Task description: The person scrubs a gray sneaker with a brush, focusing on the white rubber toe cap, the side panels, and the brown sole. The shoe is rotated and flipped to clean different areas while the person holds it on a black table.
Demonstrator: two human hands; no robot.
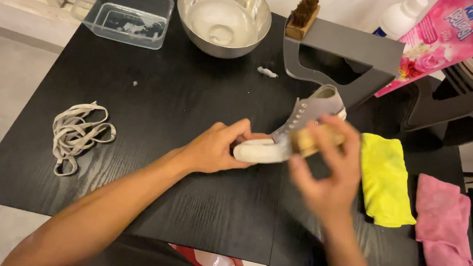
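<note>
The person leans over the black table (155, 117), scrubbing a grey high-top sneaker (303, 118) that lies near the table's middle. The left hand (213, 148) pinches the white rubber toe (254, 149), fingers closed firmly round it. The right hand (327, 177) is blurred with motion; its grip is wrapped around a wooden brush (310, 140), pressed against the shoe's side near the sole.

To scrub well here, I'd say the toe hold should stay tight so the shoe doesn't twist under the strokes, and the strokes should be short and run along the sole edge, not across the canvas, with the bristles kept flat on the surface.

The sneaker's long axis runs diagonally, from the toe at lower left, nearer the person, up to the ankle opening at upper right. The toe points toward the left hand; the opening faces the grey stand (356, 52) behind it. The eyelets face up and toward the left.

A heap of white laces (77, 134) lies well apart to the left. A steel bowl (224, 17) and a clear plastic tub (123, 11) sit at the far edge, with a second brush (304, 14) on the stand. A yellow cloth (384, 177) lies just beside the right hand, with a pink cloth (444, 225) further over.
</note>
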